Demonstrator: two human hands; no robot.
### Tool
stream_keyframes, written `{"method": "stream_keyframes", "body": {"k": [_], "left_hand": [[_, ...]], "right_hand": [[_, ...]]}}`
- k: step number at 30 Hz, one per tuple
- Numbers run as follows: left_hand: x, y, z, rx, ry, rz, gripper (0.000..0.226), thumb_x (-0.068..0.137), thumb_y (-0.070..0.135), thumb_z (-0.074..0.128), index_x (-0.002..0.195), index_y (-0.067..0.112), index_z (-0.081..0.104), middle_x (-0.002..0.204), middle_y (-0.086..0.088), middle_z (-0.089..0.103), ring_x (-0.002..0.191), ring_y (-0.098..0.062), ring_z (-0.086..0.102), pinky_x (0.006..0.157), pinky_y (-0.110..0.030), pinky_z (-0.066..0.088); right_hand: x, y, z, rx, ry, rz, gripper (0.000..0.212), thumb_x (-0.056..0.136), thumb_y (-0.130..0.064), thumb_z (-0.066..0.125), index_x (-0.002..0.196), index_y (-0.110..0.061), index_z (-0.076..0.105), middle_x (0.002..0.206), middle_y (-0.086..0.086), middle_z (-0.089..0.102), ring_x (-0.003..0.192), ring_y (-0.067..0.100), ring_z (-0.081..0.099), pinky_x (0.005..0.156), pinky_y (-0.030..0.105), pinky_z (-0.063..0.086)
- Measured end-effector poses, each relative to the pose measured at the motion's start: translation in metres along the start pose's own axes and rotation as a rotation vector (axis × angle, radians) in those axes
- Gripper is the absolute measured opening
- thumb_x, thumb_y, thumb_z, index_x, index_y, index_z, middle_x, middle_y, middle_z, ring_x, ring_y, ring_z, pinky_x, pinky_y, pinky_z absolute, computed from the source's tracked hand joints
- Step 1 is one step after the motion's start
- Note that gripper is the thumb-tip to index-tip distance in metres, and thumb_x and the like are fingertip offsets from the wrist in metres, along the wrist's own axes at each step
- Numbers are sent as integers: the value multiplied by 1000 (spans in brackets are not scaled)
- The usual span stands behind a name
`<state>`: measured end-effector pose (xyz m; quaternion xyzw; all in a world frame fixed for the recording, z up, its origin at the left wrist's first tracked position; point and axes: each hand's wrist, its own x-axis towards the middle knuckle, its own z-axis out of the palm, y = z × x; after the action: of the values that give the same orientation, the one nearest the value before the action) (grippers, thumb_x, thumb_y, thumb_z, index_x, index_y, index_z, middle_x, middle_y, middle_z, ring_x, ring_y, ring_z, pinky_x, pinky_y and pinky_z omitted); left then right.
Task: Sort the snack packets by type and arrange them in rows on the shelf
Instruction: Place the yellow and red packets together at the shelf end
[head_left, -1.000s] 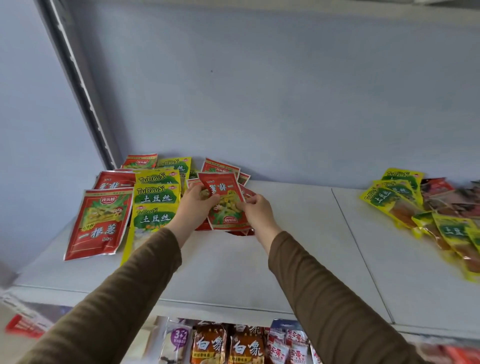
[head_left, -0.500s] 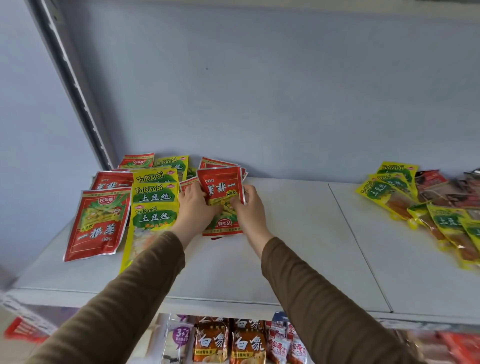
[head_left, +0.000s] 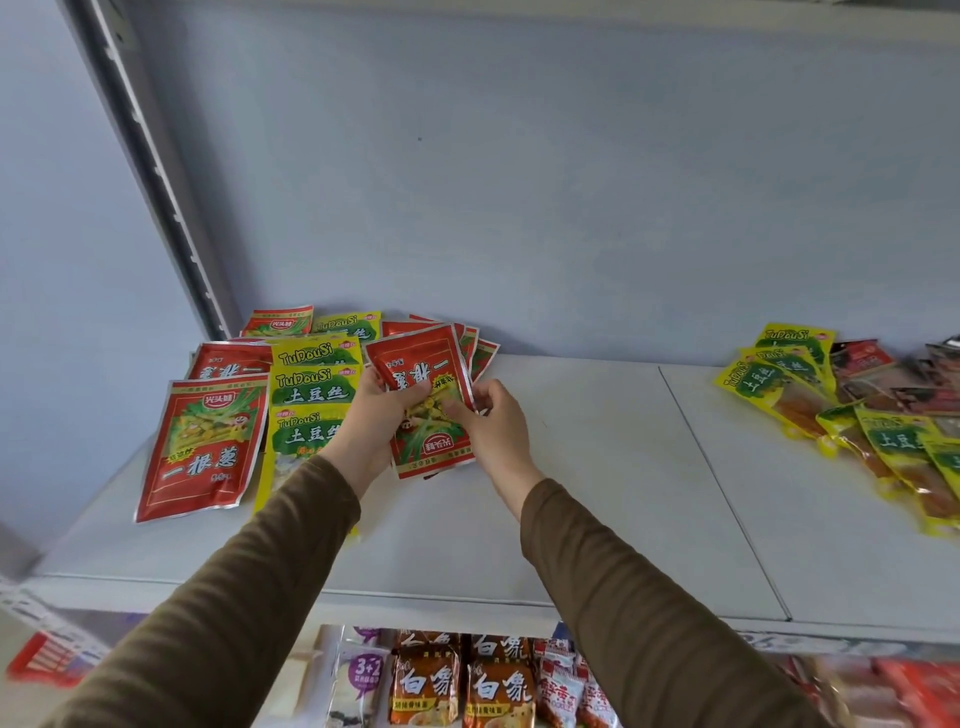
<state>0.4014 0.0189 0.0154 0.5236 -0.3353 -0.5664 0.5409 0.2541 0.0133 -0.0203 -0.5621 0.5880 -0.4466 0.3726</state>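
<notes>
A small stack of red snack packets (head_left: 423, 395) is held upside down just above the white shelf (head_left: 571, 493). My left hand (head_left: 369, 421) grips its left edge and my right hand (head_left: 493, 423) grips its right edge. To the left, a red packet (head_left: 202, 447) lies flat at the front, with another red one (head_left: 228, 361) behind it. A row of yellow-green packets (head_left: 314, 387) runs beside them toward the back wall. More red packets (head_left: 475, 348) lie behind the held stack.
A mixed heap of yellow-green packets (head_left: 795, 374) and dark red packets (head_left: 883, 374) lies at the shelf's right end. A seam (head_left: 722, 488) divides the shelf boards. A metal upright (head_left: 156, 171) rises at the back left. Noodle packs (head_left: 457, 686) fill the shelf below.
Both hands have gathered the red packets into a stack and lifted them off the shelf, tilting the top toward me. The view has shifted slightly.
</notes>
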Motion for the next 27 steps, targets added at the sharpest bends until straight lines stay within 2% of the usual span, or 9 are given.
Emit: {"method": "stream_keyframes", "body": {"k": [3, 5, 7, 11, 15, 20, 22, 24, 27], "left_hand": [[-1, 2, -3, -15, 0, -12, 47, 90, 15, 77, 131, 21, 56, 115, -4, 77, 97, -30, 77, 89, -56, 59], [0, 2, -5, -36, -5, -31, 45, 91, 21, 76, 131, 19, 55, 115, -6, 76, 97, -30, 77, 88, -52, 60], [1, 1, -8, -69, -25, -50, 42, 94, 21, 73, 132, 17, 55, 117, -8, 76, 97, -29, 77, 79, -46, 62], [3, 0, -7, 24, -5, -23, 41, 96, -1, 65, 130, 16, 51, 118, -8, 72, 91, -27, 76, 59, -37, 62], [4, 1, -11, 170, 27, 31, 42, 99, -3, 58, 133, 21, 50, 118, -4, 71, 87, -25, 76, 63, -38, 62], [2, 7, -22, 171, 52, -12, 22, 108, 18, 46, 118, 19, 65, 88, -3, 79, 65, -15, 76, 49, -24, 55], [1, 10, -21, 167, 12, 20, 32, 108, 33, 44, 109, 15, 71, 90, -7, 79, 68, -17, 76, 55, -24, 56], [-3, 13, -17, 115, -33, 39, 46, 108, 47, 41, 103, 17, 75, 95, -8, 79, 78, -20, 77, 67, -30, 57], [-14, 14, -15, 141, -94, 59, 56, 104, 62, 36, 90, 34, 82, 94, -2, 80, 86, -21, 78, 68, -32, 61]], "right_hand": [[5, -4, -3, 47, -32, 39, 19, 96, -37, 67, 106, -22, 61, 102, -4, 73, 89, 17, 73, 85, 46, 61], [10, -7, -11, 116, -9, 83, 10, 100, -29, 61, 104, -20, 58, 100, -2, 71, 85, 14, 72, 73, 38, 62], [15, -8, -25, 165, 8, 128, 5, 103, -24, 56, 102, -20, 56, 97, -2, 70, 80, 11, 71, 60, 27, 56], [22, -13, -60, 230, 59, 109, 16, 105, -18, 50, 94, -20, 61, 90, -2, 73, 75, 13, 74, 56, 26, 55], [36, -37, -85, -87, 72, -88, 25, 101, -12, 42, 88, -22, 60, 91, -1, 70, 85, 18, 67, 73, 33, 51], [30, -64, -66, -862, -84, -587, 29, 99, -15, 46, 91, -31, 70, 102, -10, 69, 105, 21, 61, 109, 48, 33], [20, -63, -44, -955, -189, -772, 25, 98, -19, 52, 88, -32, 70, 99, -13, 67, 110, 19, 58, 117, 54, 20], [10, -55, -24, -935, -203, -950, 20, 91, -13, 63, 87, -30, 73, 99, -10, 67, 110, 21, 56, 116, 56, 20], [3, -36, -3, -852, -116, -1007, 27, 89, -16, 68, 112, -29, 69, 133, -3, 59, 132, 27, 45, 118, 59, 20]]}}
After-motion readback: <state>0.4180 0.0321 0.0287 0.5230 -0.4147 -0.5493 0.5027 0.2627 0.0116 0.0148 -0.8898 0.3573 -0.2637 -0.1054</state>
